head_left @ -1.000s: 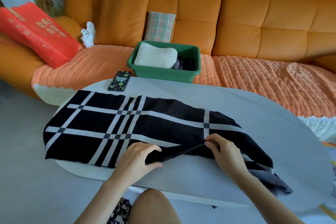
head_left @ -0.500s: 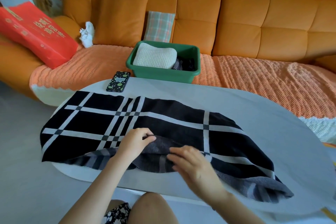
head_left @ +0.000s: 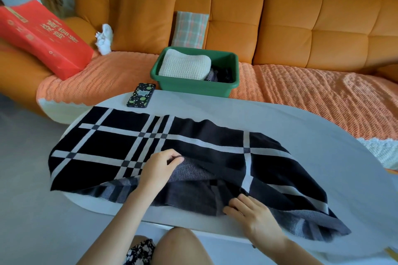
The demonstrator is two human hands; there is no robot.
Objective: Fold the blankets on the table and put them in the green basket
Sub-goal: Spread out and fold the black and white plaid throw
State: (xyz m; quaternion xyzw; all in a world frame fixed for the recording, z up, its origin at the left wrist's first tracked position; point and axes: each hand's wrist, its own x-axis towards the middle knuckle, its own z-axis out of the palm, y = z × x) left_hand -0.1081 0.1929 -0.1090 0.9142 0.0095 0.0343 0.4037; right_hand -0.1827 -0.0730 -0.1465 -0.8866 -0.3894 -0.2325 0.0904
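A black blanket (head_left: 120,153) with white plaid stripes lies spread along the white oval table (head_left: 323,148). My left hand (head_left: 160,168) pinches the edge of its top layer near the middle and holds it lifted, showing the grey underside. My right hand (head_left: 252,213) rests further right at the near edge, fingers reaching into the cloth where the layers meet. The green basket (head_left: 233,86) sits on the sofa beyond the table, holding a folded cream blanket (head_left: 185,64) and a dark folded one (head_left: 219,74).
A phone (head_left: 141,95) in a dark dotted case lies at the table's far edge. A red bag (head_left: 43,36), a white cloth (head_left: 104,37), an orange cushion (head_left: 142,19) and a plaid cushion (head_left: 190,29) sit on the orange sofa (head_left: 301,34). My knee (head_left: 181,245) is below the table edge.
My left hand lifted the top layer's edge away from me, exposing the grey underside. My right hand slid right along the near edge of the blanket.
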